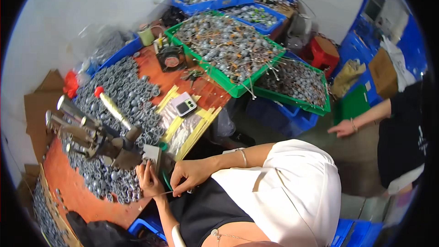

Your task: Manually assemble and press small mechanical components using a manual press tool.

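At lower centre, the right hand pinches a thin strand. The left hand is beside the press; I can't tell its grip.

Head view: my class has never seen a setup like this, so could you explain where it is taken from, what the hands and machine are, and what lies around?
A wide fisheye camera on a person's head looks down here, so edges curve. There is no robot: the bare left hand and right hand are the wearer's own. The left hand is at the lower end of what looks like a lever press, topped by a red knob. The right hand seems to pinch a thin strand. Small grey parts lie heaped on the orange table, near a pale phone. Beyond is a full green tray. Another person's hand shows at right.
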Motion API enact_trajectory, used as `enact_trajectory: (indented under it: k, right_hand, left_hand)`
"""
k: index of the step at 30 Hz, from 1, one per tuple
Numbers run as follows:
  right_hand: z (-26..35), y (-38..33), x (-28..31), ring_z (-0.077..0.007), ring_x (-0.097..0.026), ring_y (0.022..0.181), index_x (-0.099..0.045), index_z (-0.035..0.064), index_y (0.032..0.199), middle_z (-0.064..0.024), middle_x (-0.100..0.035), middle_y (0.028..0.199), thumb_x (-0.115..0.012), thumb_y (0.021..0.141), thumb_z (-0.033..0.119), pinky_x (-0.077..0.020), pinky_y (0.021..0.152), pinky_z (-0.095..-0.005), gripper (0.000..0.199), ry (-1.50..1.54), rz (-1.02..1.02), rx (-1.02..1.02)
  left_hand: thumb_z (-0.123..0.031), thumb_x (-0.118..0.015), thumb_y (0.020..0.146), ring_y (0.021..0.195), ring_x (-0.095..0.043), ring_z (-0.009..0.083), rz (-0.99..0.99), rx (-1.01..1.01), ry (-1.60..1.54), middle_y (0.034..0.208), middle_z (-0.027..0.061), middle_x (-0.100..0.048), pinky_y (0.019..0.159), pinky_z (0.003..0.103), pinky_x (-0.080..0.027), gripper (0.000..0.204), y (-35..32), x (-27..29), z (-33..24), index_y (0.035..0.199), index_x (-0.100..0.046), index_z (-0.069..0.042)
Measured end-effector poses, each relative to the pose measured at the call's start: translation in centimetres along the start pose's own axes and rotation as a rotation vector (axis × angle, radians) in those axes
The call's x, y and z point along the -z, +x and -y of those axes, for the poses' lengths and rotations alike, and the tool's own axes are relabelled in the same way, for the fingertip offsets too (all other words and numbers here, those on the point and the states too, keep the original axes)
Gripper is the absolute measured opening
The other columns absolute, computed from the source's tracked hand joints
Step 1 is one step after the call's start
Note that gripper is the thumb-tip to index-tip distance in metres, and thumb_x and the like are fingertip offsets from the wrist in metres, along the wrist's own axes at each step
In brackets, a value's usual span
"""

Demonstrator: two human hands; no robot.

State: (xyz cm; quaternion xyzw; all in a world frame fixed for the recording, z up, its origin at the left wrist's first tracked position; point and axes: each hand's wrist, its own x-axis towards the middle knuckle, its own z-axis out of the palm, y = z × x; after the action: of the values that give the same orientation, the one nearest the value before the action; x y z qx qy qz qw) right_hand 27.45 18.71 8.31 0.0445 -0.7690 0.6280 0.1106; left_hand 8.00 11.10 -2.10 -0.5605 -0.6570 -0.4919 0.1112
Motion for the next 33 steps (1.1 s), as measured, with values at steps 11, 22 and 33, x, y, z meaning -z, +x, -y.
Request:
enact_trajectory:
  k: [11,22,33]
  right_hand:
    - [0.7,0.5,-0.1,-0.0097,-0.058,0.068,-0.067,0.0007,0.102,-0.0043,-0.063,0.08,-0.058,0.09,0.007,-0.0459,0.061,-0.0222,0.017,0.242,-0.067,-0.234]
    - [-0.2,0.2,0.3,-0.0057,-0.052,0.058,-0.07,-0.0014,0.085,-0.0024,-0.059,0.065,-0.058,0.091,0.012,-0.0376,0.051,-0.0202,0.019,0.213,-0.151,-0.285]
    - [-2.9,-0.7,-0.8,-0.0089,-0.057,0.051,-0.07,0.0018,0.076,-0.0049,-0.061,0.057,-0.064,0.087,0.023,-0.0413,0.048,-0.0248,0.024,0.177,-0.167,-0.095]
  left_hand:
    - [-0.004,-0.065,0.08,0.103,-0.06,0.0292,-0.19,0.308,0.14,0.105,0.015,-0.066,0.091,0.036,-0.044,0.022,3.1,8.2,4.0,0.102,-0.066,-0.001]
    - [-0.014,-0.07,0.073,0.089,-0.06,0.0315,0.072,0.268,0.73,0.092,0.0131,-0.068,0.08,0.039,-0.047,0.023,8.2,7.9,10.2,0.094,-0.068,-0.005]
    - [-0.01,-0.051,0.079,0.088,-0.059,0.0405,0.105,0.141,0.672,0.094,0.0232,-0.063,0.076,0.044,-0.046,0.025,6.8,8.3,15.2,0.099,-0.061,0.002]
